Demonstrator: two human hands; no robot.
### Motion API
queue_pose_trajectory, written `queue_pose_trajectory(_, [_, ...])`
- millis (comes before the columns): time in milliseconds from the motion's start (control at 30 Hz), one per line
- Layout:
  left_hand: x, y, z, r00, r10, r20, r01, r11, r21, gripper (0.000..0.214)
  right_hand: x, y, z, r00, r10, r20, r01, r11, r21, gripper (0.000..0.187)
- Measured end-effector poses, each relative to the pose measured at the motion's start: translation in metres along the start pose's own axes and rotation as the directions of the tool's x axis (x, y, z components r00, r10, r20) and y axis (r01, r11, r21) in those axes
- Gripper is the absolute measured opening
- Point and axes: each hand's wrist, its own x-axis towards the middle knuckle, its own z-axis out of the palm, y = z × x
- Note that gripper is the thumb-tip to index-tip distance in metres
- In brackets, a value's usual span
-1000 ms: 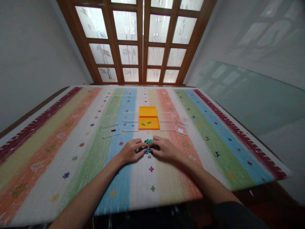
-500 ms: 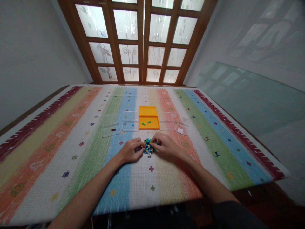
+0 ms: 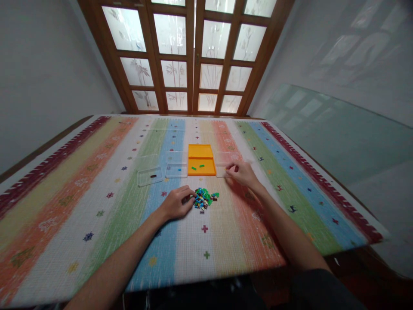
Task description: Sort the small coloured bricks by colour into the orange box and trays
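Note:
A pile of small toy bricks [image 3: 203, 198], mostly green, blue and brown, lies in front of me on the striped cloth. My left hand [image 3: 178, 202] rests at the pile's left edge with fingers curled and thumb close to the forefinger; whatever they pinch is too small to make out. Over the clear tray [image 3: 220, 174] just right of the orange box, my right hand [image 3: 241, 173] is closed in a pinch. A tiny yellow brick [image 3: 225, 169] shows at its fingertips. The open orange box [image 3: 201, 173] holds two green bricks [image 3: 201, 166].
Left of the box stand a clear tray [image 3: 177, 176] with a blue brick and another clear tray [image 3: 139, 178] with a dark brown brick. The striped tablecloth [image 3: 129, 241] covers the table. Wooden glazed doors [image 3: 193, 86] rise beyond the far edge.
My right hand has left the pile and moved right and away from me, over the clear tray beside the orange box. My left hand has stayed at the pile.

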Motion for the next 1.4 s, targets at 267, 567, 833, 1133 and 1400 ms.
queue_pose_trajectory(267, [0.0, -0.001, 0.0, 1.0, -0.006, -0.02, 0.006, 1.0, 0.016, 0.014, 0.014, 0.006, 0.009, 0.996, 0.032, 0.081, -0.016, 0.981, -0.192, 0.013])
queue_pose_trajectory(567, [0.001, -0.001, -0.001, 0.998, -0.042, -0.038, 0.042, 0.999, 0.007, 0.017, 0.006, 0.004, 0.005, 0.991, -0.11, 0.071, 0.118, 0.987, -0.109, 0.014])
queue_pose_trajectory(833, [-0.002, 0.004, -0.004, 0.996, 0.08, 0.034, -0.08, 0.997, 0.0, 0.017, -0.043, -0.041, 0.01, 0.862, -0.384, 0.33, 0.315, 0.917, 0.243, 0.014])
queue_pose_trajectory(1133, [-0.003, 0.005, -0.002, 0.984, 0.165, 0.069, -0.169, 0.984, 0.06, 0.018, -0.071, -0.065, 0.035, 0.822, -0.446, 0.354, 0.372, 0.891, 0.26, 0.019])
queue_pose_trajectory(1400, [-0.001, 0.006, -0.004, 0.986, 0.148, 0.074, -0.153, 0.987, 0.053, 0.018, -0.074, -0.063, 0.035, 0.847, -0.406, 0.343, 0.36, 0.913, 0.192, 0.019])
